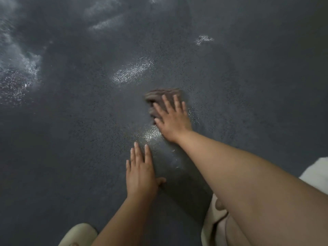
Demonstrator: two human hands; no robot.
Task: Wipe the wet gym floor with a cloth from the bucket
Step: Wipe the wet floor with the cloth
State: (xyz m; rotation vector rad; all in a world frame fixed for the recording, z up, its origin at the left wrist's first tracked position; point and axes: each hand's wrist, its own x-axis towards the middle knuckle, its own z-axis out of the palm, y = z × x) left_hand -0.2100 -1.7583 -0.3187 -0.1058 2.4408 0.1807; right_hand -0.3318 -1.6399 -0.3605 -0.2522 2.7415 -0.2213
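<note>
A crumpled brown cloth point(160, 96) lies on the dark speckled gym floor point(71, 130) near the middle of the view. My right hand point(173, 118) presses flat on the cloth's near part, fingers straight and spread. My left hand point(140, 172) rests flat on the bare floor closer to me, fingers straight and together, thumb out to the right. Wet shiny patches show on the floor: one point(133, 70) just beyond the cloth, one point(152, 134) between my hands. No bucket is in view.
Larger wet glistening areas point(17, 73) spread along the left edge and top of the view, with a small one point(204, 39) at upper right. A pale slipper point(79, 232) sits at the bottom left. Light-coloured clothing point(214, 226) shows at the bottom right.
</note>
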